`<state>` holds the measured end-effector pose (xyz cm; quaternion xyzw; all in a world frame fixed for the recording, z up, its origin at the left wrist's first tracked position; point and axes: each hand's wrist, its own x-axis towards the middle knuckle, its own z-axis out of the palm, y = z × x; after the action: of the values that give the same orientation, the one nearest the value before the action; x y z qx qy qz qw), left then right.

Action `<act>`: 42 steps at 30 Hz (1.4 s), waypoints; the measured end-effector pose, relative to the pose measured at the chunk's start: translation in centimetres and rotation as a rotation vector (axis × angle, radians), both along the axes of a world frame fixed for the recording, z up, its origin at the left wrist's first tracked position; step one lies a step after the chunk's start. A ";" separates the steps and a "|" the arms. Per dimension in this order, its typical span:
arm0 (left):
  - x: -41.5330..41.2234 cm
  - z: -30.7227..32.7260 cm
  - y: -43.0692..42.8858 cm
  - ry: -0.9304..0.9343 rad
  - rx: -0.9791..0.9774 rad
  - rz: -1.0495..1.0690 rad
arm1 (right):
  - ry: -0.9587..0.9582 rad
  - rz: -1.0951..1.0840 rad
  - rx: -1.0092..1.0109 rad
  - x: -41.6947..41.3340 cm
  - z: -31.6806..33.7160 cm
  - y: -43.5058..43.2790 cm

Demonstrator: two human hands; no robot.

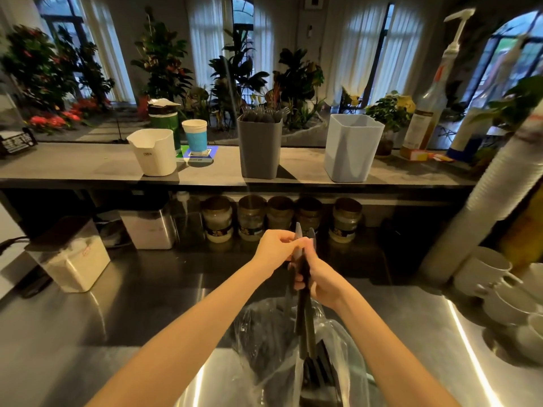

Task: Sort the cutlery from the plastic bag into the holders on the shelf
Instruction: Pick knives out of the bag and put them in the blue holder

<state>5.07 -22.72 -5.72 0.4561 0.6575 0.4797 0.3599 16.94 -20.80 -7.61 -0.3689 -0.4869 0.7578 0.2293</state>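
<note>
Fingers (pixel 287 240) of your left hand (pixel 274 248) pinched the tips of a dark cutlery bundle (pixel 302 321); your right hand (pixel 323 284) gripped its middle, over the plastic bag (pixel 258 336) on the bench (pixel 88 333). Grey holder (pixel 260 151), pale blue holder (pixel 351 151): stood on shelf (pixel 73 168).

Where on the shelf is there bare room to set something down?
Bare shelf shows left of the white jug, and between the grey holder and the pale blue holder. The right end is crowded with bottles and a potted plant.
</note>
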 end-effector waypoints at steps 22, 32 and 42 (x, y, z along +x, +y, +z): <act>2.2 -4.7 -4.1 -0.259 -0.318 -0.358 | 0.264 -0.439 -0.221 0.7 -1.2 1.4; 2.1 -5.3 -4.5 -0.290 -0.249 -0.382 | 0.432 -0.471 -0.220 1.8 -1.4 2.0; 2.9 -6.3 -5.3 -0.349 -0.231 -0.260 | 0.449 -0.474 -0.146 2.5 -1.6 2.8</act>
<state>8.00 -28.00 -12.07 0.4031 0.5715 0.4226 0.5765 19.42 -18.03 -9.23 -0.3112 -0.2695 0.7786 0.4735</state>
